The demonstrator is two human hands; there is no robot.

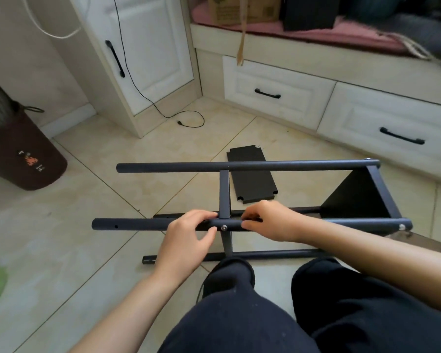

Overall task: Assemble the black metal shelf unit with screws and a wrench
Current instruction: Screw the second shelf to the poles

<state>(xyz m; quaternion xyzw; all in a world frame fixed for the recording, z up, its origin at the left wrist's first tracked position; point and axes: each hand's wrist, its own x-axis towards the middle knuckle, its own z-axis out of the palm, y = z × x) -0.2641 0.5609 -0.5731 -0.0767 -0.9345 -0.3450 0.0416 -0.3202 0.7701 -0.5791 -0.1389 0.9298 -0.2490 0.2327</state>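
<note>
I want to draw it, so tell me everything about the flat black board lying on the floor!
The flat black board is a matte rectangle, maybe painted metal or wood. Each visible corner has a small rounded notch cut out. It lies flat on the beige floor tiles, loose, beyond the shelf frame's far pole, which crosses in front of it. The crossbar hides its left edge. Neither hand touches it.

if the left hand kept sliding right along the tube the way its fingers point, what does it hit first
Probably the screw at the crossbar joint on the tube; the left hand sits just short of it. The right hand lies beyond.
</note>
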